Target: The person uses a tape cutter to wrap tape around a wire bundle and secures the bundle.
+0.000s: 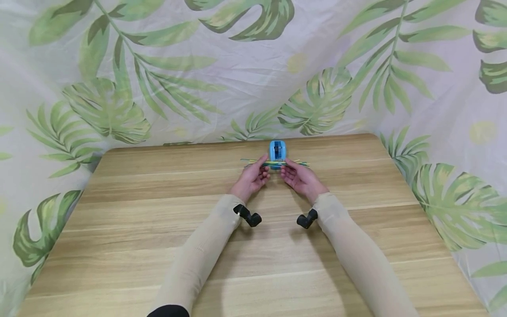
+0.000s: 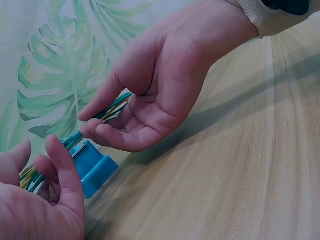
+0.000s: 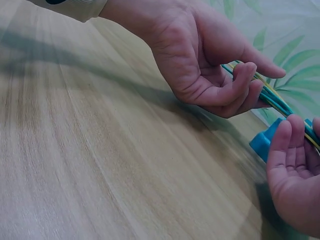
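Observation:
A bundle of thin green and yellow strands (image 1: 276, 163) runs level from side to side between my hands; its strands could be wires or ties, which I cannot tell. My left hand (image 1: 253, 178) pinches the left part between thumb and fingers, and my right hand (image 1: 299, 177) pinches the right part. Just behind the bundle stands a blue tape dispenser (image 1: 277, 149). In the left wrist view the dispenser's toothed edge (image 2: 79, 150) lies close by the strands (image 2: 72, 139); contact cannot be made out. The right wrist view shows the strands (image 3: 280, 102) passing over the dispenser (image 3: 265, 140).
The wooden table (image 1: 269, 268) spreads out in front of my arms, and the dispenser stands near its far edge. Behind the table hangs a leaf-patterned cloth (image 1: 253, 79). Small black cameras sit at both wrists, the left one (image 1: 250, 216) and the right one (image 1: 306, 219).

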Tool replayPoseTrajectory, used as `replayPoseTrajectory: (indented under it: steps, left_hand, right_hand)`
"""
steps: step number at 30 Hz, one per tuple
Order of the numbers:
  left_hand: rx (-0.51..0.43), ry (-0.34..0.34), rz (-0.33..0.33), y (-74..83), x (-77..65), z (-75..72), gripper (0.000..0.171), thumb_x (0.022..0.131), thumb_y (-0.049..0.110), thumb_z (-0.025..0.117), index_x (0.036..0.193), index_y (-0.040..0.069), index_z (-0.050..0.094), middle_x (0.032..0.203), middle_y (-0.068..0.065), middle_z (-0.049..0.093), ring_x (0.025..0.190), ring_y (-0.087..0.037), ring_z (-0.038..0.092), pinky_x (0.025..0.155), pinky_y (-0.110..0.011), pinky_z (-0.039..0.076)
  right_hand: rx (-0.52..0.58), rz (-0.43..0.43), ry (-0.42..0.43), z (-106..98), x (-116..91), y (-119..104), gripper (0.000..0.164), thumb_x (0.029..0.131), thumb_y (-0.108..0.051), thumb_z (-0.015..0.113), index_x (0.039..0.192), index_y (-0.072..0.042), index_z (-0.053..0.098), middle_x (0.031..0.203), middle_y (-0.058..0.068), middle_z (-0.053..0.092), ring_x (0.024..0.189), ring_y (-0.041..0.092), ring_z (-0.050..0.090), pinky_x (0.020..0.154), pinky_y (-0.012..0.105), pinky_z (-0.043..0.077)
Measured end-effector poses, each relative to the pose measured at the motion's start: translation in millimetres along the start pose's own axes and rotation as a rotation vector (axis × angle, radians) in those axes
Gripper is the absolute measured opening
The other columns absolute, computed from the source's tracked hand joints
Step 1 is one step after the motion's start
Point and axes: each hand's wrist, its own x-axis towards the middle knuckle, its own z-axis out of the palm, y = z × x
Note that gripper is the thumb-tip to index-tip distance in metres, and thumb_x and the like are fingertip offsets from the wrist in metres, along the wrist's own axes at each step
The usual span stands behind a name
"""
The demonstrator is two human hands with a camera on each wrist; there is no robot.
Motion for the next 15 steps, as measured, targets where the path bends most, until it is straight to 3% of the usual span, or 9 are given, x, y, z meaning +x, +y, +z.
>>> replayPoseTrajectory:
  steps: [8, 15]
  left_hand:
    - [0.02, 0.019, 0.01, -0.7, 4.2, 0.4, 0.021, 0.095, 0.024, 0.073, 0.09, 0.007, 0.064, 0.074, -0.002, 0.057, 0.054, -0.007, 0.049, 0.054, -0.019, 0.051]
    - [0.032, -0.005, 0.004, 1.4, 7.6, -1.2, 0.016, 0.099, 0.014, 0.067, 0.087, 0.003, 0.062, 0.072, -0.003, 0.058, 0.054, -0.006, 0.049, 0.054, -0.019, 0.051]
  right_hand:
    - [-0.031, 0.012, -0.026, -3.6, 1.4, -1.2, 0.016, 0.103, -0.018, 0.06, 0.094, -0.006, 0.064, 0.081, 0.006, 0.068, 0.072, 0.013, 0.063, 0.072, 0.026, 0.054]
    - [-0.081, -0.002, -0.03, -5.8, 1.9, 1.5, 0.016, 0.102, -0.022, 0.062, 0.095, -0.007, 0.063, 0.083, 0.005, 0.069, 0.074, 0.014, 0.063, 0.076, 0.027, 0.053]
